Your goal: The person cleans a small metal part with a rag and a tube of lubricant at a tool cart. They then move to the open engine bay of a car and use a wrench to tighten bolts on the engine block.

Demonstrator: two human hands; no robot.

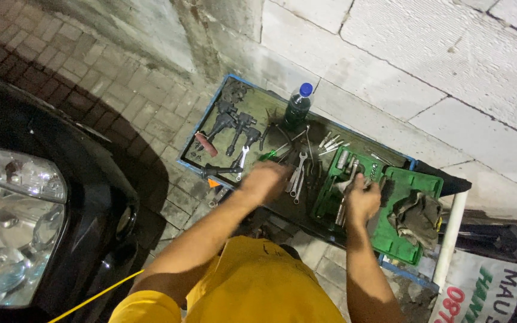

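Head camera, looking straight down: a person in a yellow shirt (258,281) leans over a low tool tray (210,110) with a blue rim that stands on brick paving (91,78) against a pale block wall (420,54). The left hand (264,181) reaches out over the middle of the tray, palm down, fingers curled over a loose cluster of wrenches (297,176); it is blurred, so whether it actually grips one cannot be told. The right hand (362,200) is closed around a metal ratchet handle (342,206) at the near edge of the open green socket case (402,233), which sits on the right part of the tray with its lid folded out to the right. A crumpled grey rag (417,218) lies on that lid, just right of the right hand. In the far left part of the tray lie several black ignition coils (234,122), side by side and slanted, with a small reddish block (206,143) just left of them. A dark plastic bottle with a blue cap (298,104) stands upright at the tray's far edge, near the wall. A screwdriver with a green handle (267,155) lies between the coils and the wrenches, and some loose silver sockets and bits (330,143) lie far of the green case. At the left of the view a black car (85,179) shows its headlight (10,227), well apart from the tray.
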